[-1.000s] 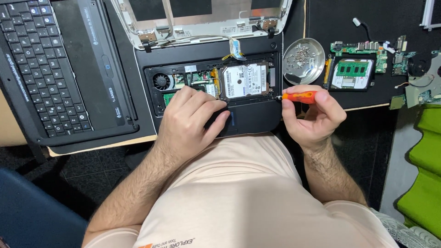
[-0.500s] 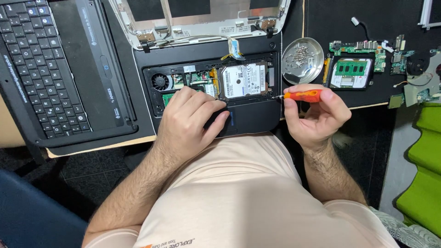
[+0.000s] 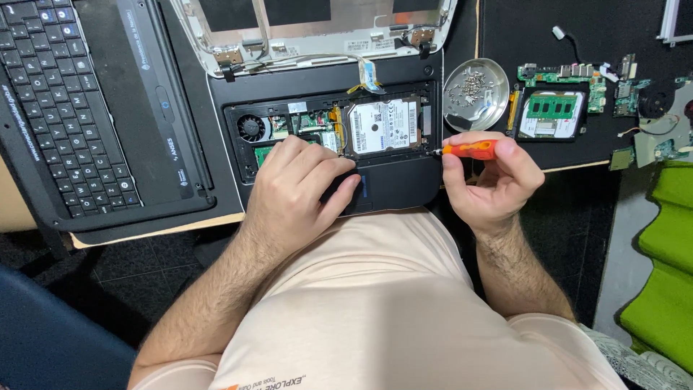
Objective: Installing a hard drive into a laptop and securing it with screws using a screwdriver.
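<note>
Bright, even overhead light; sharp, faint shadows.

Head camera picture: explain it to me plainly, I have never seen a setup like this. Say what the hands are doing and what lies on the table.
The picture comes from a camera worn on a person's head, looking down over their own chest and arms at a dark table.

The left hand rests flat on an opened laptop base, whose cover is off. Inside you can see a small round fan and a silver hard drive.

The right hand holds an orange screwdriver, lying level, with its tip at the right edge of the base near the drive.

Around it lie a removed keyboard panel on the left, a round metal dish holding screws, and green circuit boards on the right.
</note>
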